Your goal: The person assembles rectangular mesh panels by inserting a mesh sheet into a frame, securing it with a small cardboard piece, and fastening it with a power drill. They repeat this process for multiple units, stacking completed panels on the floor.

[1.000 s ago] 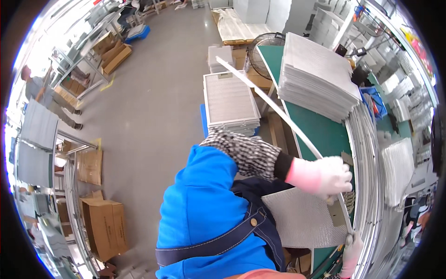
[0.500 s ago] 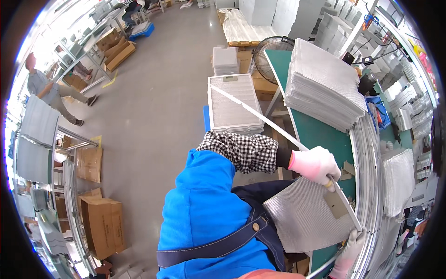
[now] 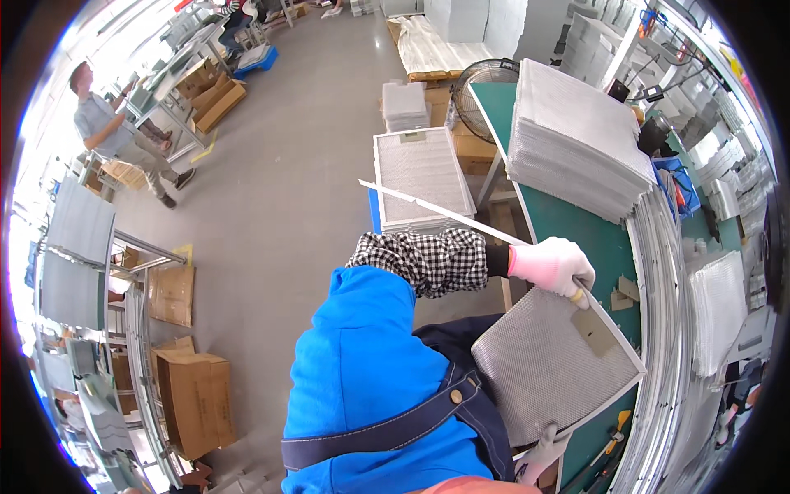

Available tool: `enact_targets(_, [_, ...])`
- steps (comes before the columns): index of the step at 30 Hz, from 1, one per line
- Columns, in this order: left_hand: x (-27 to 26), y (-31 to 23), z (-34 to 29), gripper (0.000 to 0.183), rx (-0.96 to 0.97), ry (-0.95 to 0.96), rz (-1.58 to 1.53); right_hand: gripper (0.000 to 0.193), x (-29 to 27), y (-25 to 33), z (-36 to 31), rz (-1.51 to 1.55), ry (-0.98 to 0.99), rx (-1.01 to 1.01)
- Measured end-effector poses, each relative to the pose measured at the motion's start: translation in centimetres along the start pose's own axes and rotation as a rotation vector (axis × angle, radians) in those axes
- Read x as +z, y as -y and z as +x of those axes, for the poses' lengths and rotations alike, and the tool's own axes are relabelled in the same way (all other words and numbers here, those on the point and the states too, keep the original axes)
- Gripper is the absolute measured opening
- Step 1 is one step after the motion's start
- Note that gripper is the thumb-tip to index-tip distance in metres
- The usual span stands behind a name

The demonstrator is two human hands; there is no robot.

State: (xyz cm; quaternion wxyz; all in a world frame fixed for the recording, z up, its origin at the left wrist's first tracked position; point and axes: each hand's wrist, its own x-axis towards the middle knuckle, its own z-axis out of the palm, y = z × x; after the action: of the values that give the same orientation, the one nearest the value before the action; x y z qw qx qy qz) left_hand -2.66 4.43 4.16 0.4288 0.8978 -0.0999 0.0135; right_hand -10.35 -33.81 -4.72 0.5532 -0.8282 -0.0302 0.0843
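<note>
My left hand [image 3: 553,263], in a white glove below a checkered sleeve, is shut on a long thin metal strip [image 3: 436,211]. The strip runs from out over the floor down along the top edge of a grey mesh filter panel [image 3: 547,366]. That panel lies tilted against my lap at the edge of the green table [image 3: 609,247]. My right hand [image 3: 539,454], also gloved, grips the panel's lower corner at the bottom of the view and is partly hidden by it.
A tall stack of mesh panels [image 3: 576,136] sits on the table's far end. Framed filters [image 3: 421,174] are stacked on the floor beside a fan [image 3: 481,82]. Metal rails [image 3: 662,280] run along the right. Cardboard boxes [image 3: 193,399] and a standing person [image 3: 111,136] are at the left.
The strip's far end has swung lower and closer to me. My left hand moved slightly away along the panel's edge, and more of the mesh panel shows over my lap.
</note>
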Motion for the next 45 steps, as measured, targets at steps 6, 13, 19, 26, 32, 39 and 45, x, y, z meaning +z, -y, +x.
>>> enact_targets(6, [-2.3,1.8,3.5,0.028,0.136,0.011,-0.3,0.059,-2.0,0.3,1.6,0.225,-0.203,-0.009])
enact_targets(13, [-2.9,-6.4,6.5,0.036,0.108,-0.227,-0.515,0.063,-1.5,1.3,4.8,0.204,-0.447,-0.204])
enact_targets(19, [-1.5,-6.8,5.2,0.037,0.01,-0.295,-0.484,0.063,-2.7,-4.0,6.9,-0.057,-0.386,-0.325])
enact_targets(26, [1.0,-5.2,2.4,0.031,-0.072,-0.274,-0.549,0.056,-1.9,-2.0,7.0,0.007,-0.414,-0.25])
enact_targets(32, [2.4,-3.4,1.2,0.032,-0.051,-0.348,-0.545,0.057,-1.6,-3.5,7.7,0.041,-0.359,-0.285])
enact_targets(39, [4.6,-2.3,-1.2,0.034,-0.071,-0.33,-0.497,0.057,-2.6,-3.8,8.1,-0.022,-0.401,-0.28])
enact_targets(45, [4.1,-2.6,-0.9,0.039,-0.097,-0.211,-0.576,0.05,-1.9,-5.6,7.7,-0.043,-0.416,-0.403])
